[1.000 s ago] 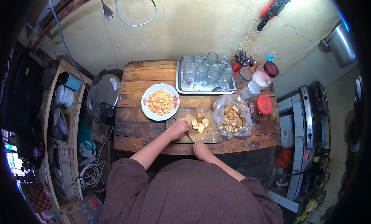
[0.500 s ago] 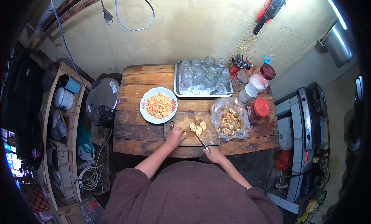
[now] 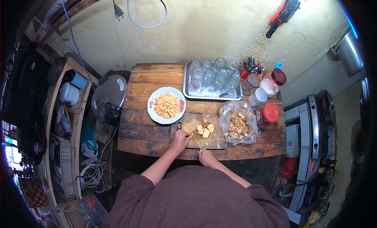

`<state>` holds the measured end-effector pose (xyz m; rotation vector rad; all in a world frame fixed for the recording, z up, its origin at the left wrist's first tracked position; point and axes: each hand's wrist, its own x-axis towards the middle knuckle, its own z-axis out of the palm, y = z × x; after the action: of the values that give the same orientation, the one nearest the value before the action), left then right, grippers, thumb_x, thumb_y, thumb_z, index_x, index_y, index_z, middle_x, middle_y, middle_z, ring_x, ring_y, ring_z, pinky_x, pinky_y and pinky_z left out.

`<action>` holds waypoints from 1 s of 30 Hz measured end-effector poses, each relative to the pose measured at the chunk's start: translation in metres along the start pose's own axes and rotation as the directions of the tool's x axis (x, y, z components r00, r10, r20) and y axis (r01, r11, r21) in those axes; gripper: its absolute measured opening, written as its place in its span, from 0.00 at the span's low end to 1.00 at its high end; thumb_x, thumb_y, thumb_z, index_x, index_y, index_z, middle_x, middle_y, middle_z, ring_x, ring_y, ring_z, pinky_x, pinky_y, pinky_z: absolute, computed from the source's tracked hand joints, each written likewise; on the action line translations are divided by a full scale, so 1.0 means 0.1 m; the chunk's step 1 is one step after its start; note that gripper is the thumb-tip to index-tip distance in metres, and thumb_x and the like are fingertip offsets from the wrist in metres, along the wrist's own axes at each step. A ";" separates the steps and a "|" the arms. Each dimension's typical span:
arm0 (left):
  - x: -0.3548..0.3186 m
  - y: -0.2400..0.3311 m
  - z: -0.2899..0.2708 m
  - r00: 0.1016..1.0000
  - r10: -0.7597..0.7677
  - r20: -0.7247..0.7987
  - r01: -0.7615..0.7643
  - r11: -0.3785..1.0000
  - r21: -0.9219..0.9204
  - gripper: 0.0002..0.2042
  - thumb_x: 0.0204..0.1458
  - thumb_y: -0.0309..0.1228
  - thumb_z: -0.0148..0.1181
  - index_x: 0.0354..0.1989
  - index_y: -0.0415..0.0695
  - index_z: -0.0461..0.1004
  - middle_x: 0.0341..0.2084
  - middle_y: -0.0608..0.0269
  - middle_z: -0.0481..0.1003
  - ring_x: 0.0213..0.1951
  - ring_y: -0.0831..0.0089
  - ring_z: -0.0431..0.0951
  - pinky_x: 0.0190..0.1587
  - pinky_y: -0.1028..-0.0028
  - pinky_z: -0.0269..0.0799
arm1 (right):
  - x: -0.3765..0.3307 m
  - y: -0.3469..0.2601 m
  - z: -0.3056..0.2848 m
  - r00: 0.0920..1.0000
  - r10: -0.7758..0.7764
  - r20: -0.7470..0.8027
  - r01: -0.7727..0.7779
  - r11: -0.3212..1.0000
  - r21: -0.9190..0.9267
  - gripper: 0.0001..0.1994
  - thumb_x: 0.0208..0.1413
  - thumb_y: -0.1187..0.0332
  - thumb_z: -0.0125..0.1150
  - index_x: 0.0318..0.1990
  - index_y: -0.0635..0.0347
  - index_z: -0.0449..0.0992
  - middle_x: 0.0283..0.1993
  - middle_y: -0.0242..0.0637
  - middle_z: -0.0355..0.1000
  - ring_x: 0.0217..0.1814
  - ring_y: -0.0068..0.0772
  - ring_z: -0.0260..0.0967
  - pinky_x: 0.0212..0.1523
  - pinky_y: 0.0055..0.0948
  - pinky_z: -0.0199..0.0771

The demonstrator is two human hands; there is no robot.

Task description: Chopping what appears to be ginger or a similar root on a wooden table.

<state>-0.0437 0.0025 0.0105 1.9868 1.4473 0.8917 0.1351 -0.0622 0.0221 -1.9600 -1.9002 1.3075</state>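
Observation:
My left hand (image 3: 181, 140) is closed over the left part of a wooden cutting board (image 3: 182, 122), its fingertips pinching a small tan food piece (image 3: 190, 136). My right hand (image 3: 207, 157) grips a knife (image 3: 195, 140) by its handle at the board's near edge. The blade points away and left, its tip beside the held piece; whether it touches cannot be made out. Several pale chunks with browned skin (image 3: 205, 130) lie in a cluster on the board, right of the blade. Beyond the board's left end stands a white flowered plate (image 3: 154, 117) heaped with small orange-tan cubes (image 3: 166, 105).
A clear plastic bag (image 3: 229, 136) of browned pieces sits right of the board. Behind are a metal tray (image 3: 189, 92) of upturned glasses, lidded jars (image 3: 270, 113) and a red cutlery holder (image 3: 244, 74). Shelves (image 3: 51, 129) flank the table's left; a stove (image 3: 316, 122) stands right.
My right hand has moved left with the knife, taking the blade from the chunk cluster to beside my left fingertips. The whole view has shifted slightly.

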 end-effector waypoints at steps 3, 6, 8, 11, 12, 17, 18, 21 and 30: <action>0.01 -0.01 0.04 1.000 0.006 0.007 -0.006 1.000 0.008 0.07 0.38 0.24 0.65 0.26 0.36 0.76 0.26 0.53 0.76 0.34 0.57 0.74 0.40 0.65 0.70 | 0.18 0.05 0.08 0.998 -0.055 0.028 0.055 0.998 -0.025 0.18 0.58 0.62 0.46 0.35 0.76 0.69 0.30 0.66 0.70 0.36 0.66 0.69 0.40 0.51 0.68; 0.00 -0.05 0.04 1.000 0.015 0.000 -0.015 1.000 0.008 0.07 0.37 0.24 0.65 0.26 0.36 0.76 0.26 0.53 0.75 0.34 0.56 0.74 0.40 0.65 0.70 | 0.16 -0.04 0.10 1.000 -0.018 -0.026 0.018 1.000 0.020 0.16 0.58 0.65 0.45 0.36 0.76 0.69 0.32 0.66 0.70 0.39 0.65 0.69 0.42 0.51 0.68; -0.02 -0.06 0.04 1.000 0.026 -0.015 -0.026 1.000 0.004 0.07 0.37 0.24 0.65 0.26 0.36 0.75 0.26 0.53 0.75 0.34 0.56 0.74 0.40 0.65 0.70 | 0.12 0.01 0.10 1.000 -0.008 -0.016 0.008 1.000 0.019 0.16 0.58 0.65 0.45 0.36 0.76 0.68 0.31 0.66 0.70 0.39 0.65 0.69 0.41 0.51 0.68; -0.04 -0.06 0.04 0.998 0.044 -0.047 -0.044 0.999 0.001 0.08 0.38 0.24 0.65 0.28 0.37 0.75 0.27 0.53 0.75 0.34 0.57 0.75 0.40 0.66 0.70 | -0.01 0.08 0.10 1.000 0.002 -0.029 -0.001 1.000 0.025 0.16 0.58 0.64 0.46 0.35 0.76 0.68 0.30 0.66 0.70 0.37 0.66 0.69 0.40 0.52 0.68; -0.05 -0.06 0.04 0.997 0.050 -0.065 -0.050 0.999 0.001 0.09 0.38 0.24 0.65 0.30 0.37 0.75 0.27 0.53 0.75 0.34 0.57 0.75 0.39 0.66 0.71 | -0.03 0.08 0.10 0.999 0.002 -0.050 -0.001 0.999 0.033 0.17 0.58 0.64 0.46 0.35 0.76 0.68 0.29 0.66 0.69 0.36 0.66 0.68 0.39 0.53 0.67; -0.10 -0.03 0.05 0.996 -0.043 -0.077 0.040 0.998 -0.043 0.12 0.38 0.22 0.66 0.32 0.38 0.72 0.27 0.54 0.74 0.34 0.61 0.76 0.37 0.68 0.73 | -0.05 -0.05 0.03 0.998 -0.010 -0.061 0.013 0.999 0.039 0.17 0.59 0.63 0.46 0.35 0.75 0.67 0.29 0.66 0.69 0.36 0.66 0.68 0.39 0.53 0.67; -0.10 -0.03 0.05 0.996 -0.066 -0.060 0.063 0.997 -0.049 0.12 0.39 0.22 0.66 0.32 0.38 0.70 0.27 0.54 0.74 0.33 0.62 0.76 0.35 0.69 0.74 | -0.06 -0.07 0.01 0.998 -0.008 -0.058 0.009 1.000 0.027 0.17 0.59 0.63 0.46 0.35 0.75 0.67 0.29 0.66 0.69 0.36 0.67 0.68 0.39 0.53 0.67; -0.12 -0.07 0.09 0.982 -0.169 -0.086 0.155 0.978 -0.141 0.12 0.40 0.20 0.65 0.31 0.38 0.67 0.28 0.54 0.73 0.32 0.64 0.77 0.34 0.71 0.75 | -0.04 -0.09 0.02 0.996 -0.017 -0.082 0.020 0.999 0.034 0.17 0.59 0.63 0.46 0.35 0.75 0.67 0.29 0.66 0.69 0.36 0.66 0.68 0.39 0.53 0.67; -0.10 -0.04 0.05 0.973 -0.223 -0.066 0.208 0.961 -0.181 0.11 0.41 0.20 0.63 0.32 0.36 0.66 0.27 0.53 0.73 0.31 0.65 0.78 0.33 0.71 0.77 | -0.03 -0.10 0.03 0.999 -0.021 -0.041 0.021 1.000 -0.005 0.17 0.58 0.63 0.47 0.36 0.74 0.66 0.29 0.65 0.70 0.35 0.66 0.69 0.38 0.54 0.67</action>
<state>-0.0440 -0.0058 0.0022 1.6465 1.5432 0.9791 0.1262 -0.0638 0.0283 -1.9480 -1.9017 1.2487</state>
